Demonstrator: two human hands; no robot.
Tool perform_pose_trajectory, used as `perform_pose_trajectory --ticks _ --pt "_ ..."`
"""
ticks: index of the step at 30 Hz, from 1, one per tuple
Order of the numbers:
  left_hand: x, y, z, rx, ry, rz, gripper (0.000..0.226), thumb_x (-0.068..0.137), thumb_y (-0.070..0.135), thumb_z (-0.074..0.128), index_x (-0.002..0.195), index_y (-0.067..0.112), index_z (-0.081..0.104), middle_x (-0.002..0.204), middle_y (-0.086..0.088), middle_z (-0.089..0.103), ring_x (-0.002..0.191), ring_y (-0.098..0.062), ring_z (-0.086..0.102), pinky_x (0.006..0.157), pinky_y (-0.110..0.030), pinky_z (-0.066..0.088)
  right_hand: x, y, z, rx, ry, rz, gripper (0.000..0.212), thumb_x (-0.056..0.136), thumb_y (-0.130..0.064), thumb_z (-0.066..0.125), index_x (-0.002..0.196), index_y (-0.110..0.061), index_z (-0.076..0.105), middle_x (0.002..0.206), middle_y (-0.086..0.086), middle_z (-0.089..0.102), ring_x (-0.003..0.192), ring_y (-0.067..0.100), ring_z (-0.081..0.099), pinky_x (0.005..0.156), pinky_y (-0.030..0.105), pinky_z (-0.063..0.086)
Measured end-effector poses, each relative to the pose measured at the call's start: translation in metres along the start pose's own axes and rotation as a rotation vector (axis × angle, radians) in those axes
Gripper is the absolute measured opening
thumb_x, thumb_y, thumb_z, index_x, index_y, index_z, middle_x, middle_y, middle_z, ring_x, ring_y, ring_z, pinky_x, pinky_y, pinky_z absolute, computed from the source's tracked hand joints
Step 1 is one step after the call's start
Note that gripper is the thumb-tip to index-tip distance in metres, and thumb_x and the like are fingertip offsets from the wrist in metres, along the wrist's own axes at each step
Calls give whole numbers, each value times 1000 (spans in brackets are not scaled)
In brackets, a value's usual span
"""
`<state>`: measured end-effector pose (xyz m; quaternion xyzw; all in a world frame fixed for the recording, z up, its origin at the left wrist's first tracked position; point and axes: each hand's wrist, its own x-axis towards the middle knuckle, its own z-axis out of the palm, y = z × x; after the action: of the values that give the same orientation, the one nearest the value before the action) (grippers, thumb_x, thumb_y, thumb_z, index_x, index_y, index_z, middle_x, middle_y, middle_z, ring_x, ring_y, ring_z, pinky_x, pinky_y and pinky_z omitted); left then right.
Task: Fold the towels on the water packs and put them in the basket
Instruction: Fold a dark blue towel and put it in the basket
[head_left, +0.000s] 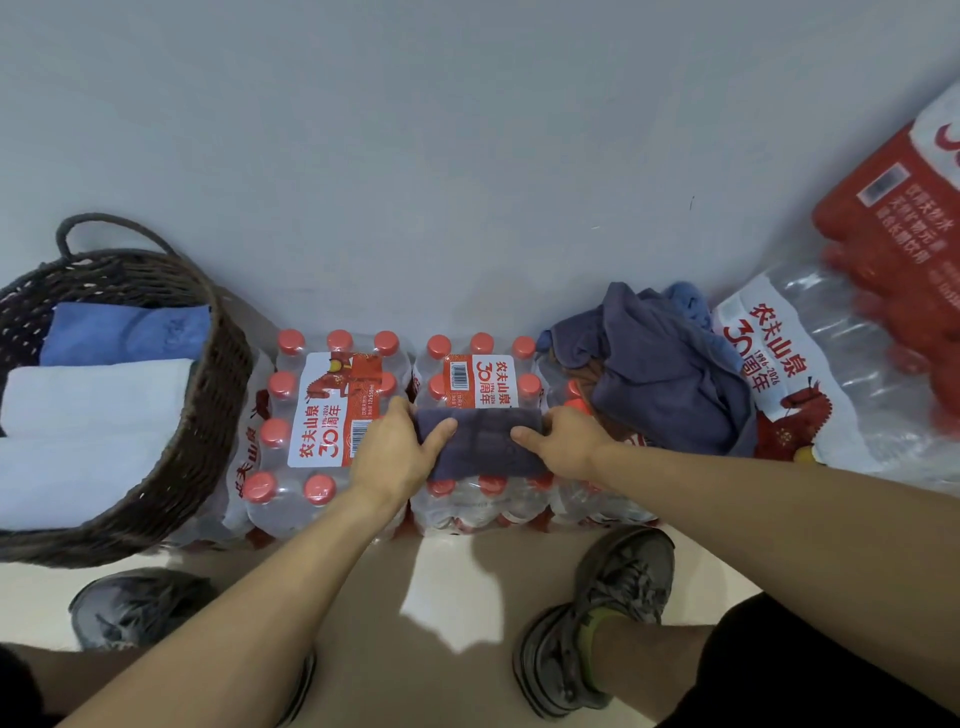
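A folded dark grey-purple towel (483, 444) lies on the middle water pack (480, 382). My left hand (397, 452) grips its left end, thumb on top. My right hand (563, 441) grips its right end the same way. A loose heap of unfolded towels (654, 369), purple with some blue and brown, sits on the packs to the right. The dark wicker basket (208, 415) stands at the left and holds a folded blue towel (124, 332) and folded white towels (93, 400).
Another water pack (311, 415) lies between the basket and the middle pack. Larger packs (841, 364) are stacked at the right against the grey wall. My two feet in grey shoes (597, 618) stand on the pale floor below the packs.
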<state>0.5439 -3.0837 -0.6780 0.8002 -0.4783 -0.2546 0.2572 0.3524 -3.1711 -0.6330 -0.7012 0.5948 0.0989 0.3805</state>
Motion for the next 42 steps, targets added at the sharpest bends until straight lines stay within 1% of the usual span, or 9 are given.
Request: perform_pose_trajectory --ticks 5,10,17,22,25,28,31,37,42 --pt "2 2 -3 236 7 11 55 91 63 46 110 12 50 95 -9 65 86 -31 64 65 -36 48 -1 -4 2 3 60 51 34 100 -37 51 117 -8 58 108 9 66 98 27 63 83 34 52" --pt "1 9 -2 143 -153 -22 51 97 55 41 121 10 49 117 -16 61 102 -33 61 85 -41 49 0 -9 3 44 61 150 35 101 -33 51 123 -6 58 116 14 65 105 31 62 92 38 52" --pt "8 16 -13 -247 -197 -203 55 78 50 76 112 10 58 94 2 66 81 -16 64 60 -21 50 -4 -11 1 96 45 228 38 100 -29 53 128 -3 54 122 18 62 112 35 59 98 42 51" --pt "5 26 -22 -775 -427 -329 86 45 59 89 110 8 65 101 -8 75 97 -23 71 93 -45 56 -10 -12 -13 129 -39 258 25 98 -31 58 107 -9 55 85 9 61 67 22 64 48 27 47" --pt "4 40 -29 -739 -381 -218 84 54 61 86 115 9 62 107 -9 72 101 -24 69 94 -46 55 -15 -18 -29 146 -146 288 27 96 -26 62 86 -4 50 68 10 59 34 16 60 31 18 41" --pt "11 57 -51 -426 -336 -5 57 69 48 84 99 5 62 88 -8 71 84 -21 69 75 -32 59 -20 -29 -44 39 -182 102 29 80 -14 78 97 -5 57 83 10 64 72 24 70 55 29 58" --pt "17 93 -88 -240 -446 204 47 68 35 88 100 15 60 86 -3 73 76 -19 69 68 -30 57 -34 -52 -57 201 -225 -273 90 59 -23 93 134 -20 44 118 -7 60 111 15 61 86 29 56" --pt "22 142 -166 -140 -558 314 31 75 20 83 100 17 65 79 4 75 68 -6 69 59 -17 52 -49 -93 -69 484 -103 -579 37 69 -22 89 101 -22 70 98 -10 73 93 1 69 81 23 53" --pt "24 121 -242 -191 -487 259 30 78 13 76 102 3 61 89 -21 73 76 -27 67 72 -38 54 -61 -117 -74 361 -255 -693 11 89 -23 72 99 -20 68 92 -7 73 89 9 70 75 24 55"
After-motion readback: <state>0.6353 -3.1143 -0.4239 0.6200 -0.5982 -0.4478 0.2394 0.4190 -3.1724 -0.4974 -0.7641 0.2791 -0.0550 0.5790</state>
